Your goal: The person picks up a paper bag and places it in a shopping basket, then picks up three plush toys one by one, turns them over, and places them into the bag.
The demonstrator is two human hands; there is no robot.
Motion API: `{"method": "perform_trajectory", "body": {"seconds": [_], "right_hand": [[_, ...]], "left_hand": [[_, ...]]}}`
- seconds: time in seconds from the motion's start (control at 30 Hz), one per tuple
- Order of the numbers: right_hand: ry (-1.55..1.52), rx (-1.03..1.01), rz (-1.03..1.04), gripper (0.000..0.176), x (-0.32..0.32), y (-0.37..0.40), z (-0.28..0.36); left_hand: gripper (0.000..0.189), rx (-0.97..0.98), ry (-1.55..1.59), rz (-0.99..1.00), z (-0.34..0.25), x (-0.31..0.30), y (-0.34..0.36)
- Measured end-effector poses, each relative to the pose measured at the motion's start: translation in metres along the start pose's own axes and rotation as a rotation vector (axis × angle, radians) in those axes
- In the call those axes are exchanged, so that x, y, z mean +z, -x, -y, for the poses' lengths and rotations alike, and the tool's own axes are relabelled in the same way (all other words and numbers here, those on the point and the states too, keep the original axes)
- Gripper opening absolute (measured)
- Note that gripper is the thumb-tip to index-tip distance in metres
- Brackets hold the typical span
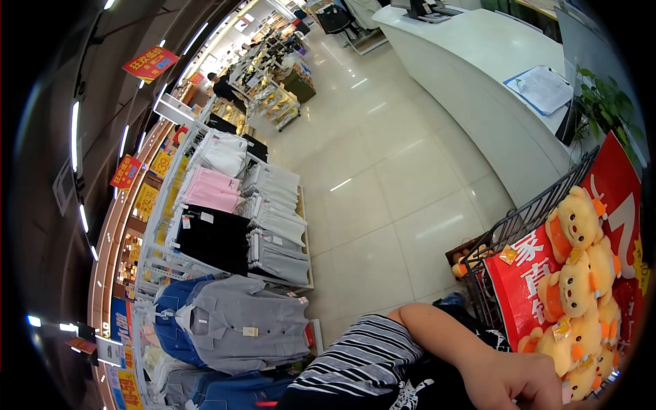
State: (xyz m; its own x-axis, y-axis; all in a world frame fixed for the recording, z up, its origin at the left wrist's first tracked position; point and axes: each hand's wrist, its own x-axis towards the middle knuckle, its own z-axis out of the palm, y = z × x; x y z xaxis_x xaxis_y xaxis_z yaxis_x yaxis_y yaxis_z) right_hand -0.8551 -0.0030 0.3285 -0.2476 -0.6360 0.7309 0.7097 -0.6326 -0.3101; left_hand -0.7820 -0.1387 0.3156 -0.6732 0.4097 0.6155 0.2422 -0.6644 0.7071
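My left hand is at the lower right, its forearm reaching out of a black-and-white striped sleeve. The fingers look curled, and the bottom edge of the view cuts them off; what they hold, if anything, is hidden. Just beside the hand, yellow plush toys with orange parts and small tags are piled in a black wire basket. A red sign with white characters hangs on the basket's side. My right hand is not in view.
A white counter with a clipboard and a plant stands upper right. Racks on the left hold folded trousers and a grey jacket. A tiled floor runs between. A person in dark clothes stands farther back.
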Motion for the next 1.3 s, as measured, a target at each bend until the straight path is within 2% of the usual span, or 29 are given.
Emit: {"method": "perform_trajectory", "body": {"seconds": [0.07,0.1,0.17,0.2,0.5,0.53,0.57,0.6,0.63,0.7,0.73,0.77,0.83,0.87,0.9,0.97,1.0,1.03,1.1,1.23,1.3], "right_hand": [[-0.103,0.021,0.006,0.009,-0.001,0.000,-0.007],[-0.102,0.019,0.006,0.009,-0.001,-0.001,-0.013],[0.051,-0.256,0.008,0.012,0.004,-0.005,-0.025],[0.087,-0.292,0.016,0.012,0.007,-0.006,-0.024],[-0.013,0.013,0.191,0.014,-0.005,0.044,0.018],[0.004,0.006,0.185,0.014,-0.004,0.040,0.009],[-0.105,-0.113,0.205,0.014,-0.005,0.036,-0.006],[-0.213,-0.232,0.229,0.014,-0.003,0.027,-0.017],[-0.198,-0.238,0.230,0.014,0.001,0.018,-0.021],[0.216,-0.471,0.049,0.015,0.010,0.003,-0.025],[0.254,-0.427,-0.112,0.018,0.018,0.009,-0.021],[0.264,-0.432,-0.117,0.018,0.018,0.009,-0.023],[0.420,-0.668,0.002,0.020,0.015,0.004,-0.030],[0.370,-0.681,-0.188,0.020,0.026,0.024,-0.030],[0.377,-0.685,-0.191,0.020,0.025,0.018,-0.033],[0.488,-0.877,-0.172,0.018,0.021,-0.001,-0.042],[0.681,-0.641,-0.177,0.018,0.031,-0.003,-0.025],[0.686,-0.641,-0.179,0.018,0.028,-0.004,-0.026],[0.401,-0.590,0.020,0.018,0.016,-0.010,-0.031],[0.503,-0.637,0.028,0.016,0.010,-0.007,-0.036],[0.753,-0.746,-0.062,0.016,0.005,0.000,-0.037]], "left_hand": [[0.017,-0.224,0.174,-0.009,0.003,0.002,0.004],[0.017,-0.226,0.174,-0.008,0.003,0.001,0.004],[0.016,-0.268,0.191,-0.064,0.005,0.001,0.004],[0.016,-0.270,0.194,-0.062,0.005,0.000,0.004],[0.020,-0.192,0.097,0.065,-0.002,-0.010,-0.002],[0.019,-0.223,0.121,0.047,-0.001,-0.012,-0.001],[0.019,-0.254,0.144,0.030,0.000,-0.014,0.001],[0.019,-0.430,0.112,0.073,-0.002,-0.019,0.004],[0.019,-0.434,0.116,0.089,0.001,-0.021,0.007],[0.019,-0.394,0.323,-0.121,0.010,-0.017,0.013],[0.023,-0.289,0.341,-0.231,0.015,-0.011,0.013],[0.023,-0.294,0.348,-0.223,0.016,-0.014,0.015],[0.023,-0.391,0.318,-0.231,0.016,-0.023,0.019],[0.024,-0.388,0.279,-0.253,0.017,-0.024,0.019],[0.024,-0.391,0.284,-0.247,0.017,-0.026,0.019],[0.023,-0.398,0.324,-0.262,0.018,-0.030,0.020],[0.023,-0.349,0.248,-0.265,0.020,-0.031,0.021],[0.023,-0.349,0.252,-0.260,0.021,-0.032,0.022],[0.023,-0.363,0.224,-0.244,0.021,-0.036,0.022],[0.021,-0.464,0.324,-0.258,0.015,-0.043,0.028],[0.024,-0.483,0.241,-0.308,0.011,-0.049,0.029]]}}
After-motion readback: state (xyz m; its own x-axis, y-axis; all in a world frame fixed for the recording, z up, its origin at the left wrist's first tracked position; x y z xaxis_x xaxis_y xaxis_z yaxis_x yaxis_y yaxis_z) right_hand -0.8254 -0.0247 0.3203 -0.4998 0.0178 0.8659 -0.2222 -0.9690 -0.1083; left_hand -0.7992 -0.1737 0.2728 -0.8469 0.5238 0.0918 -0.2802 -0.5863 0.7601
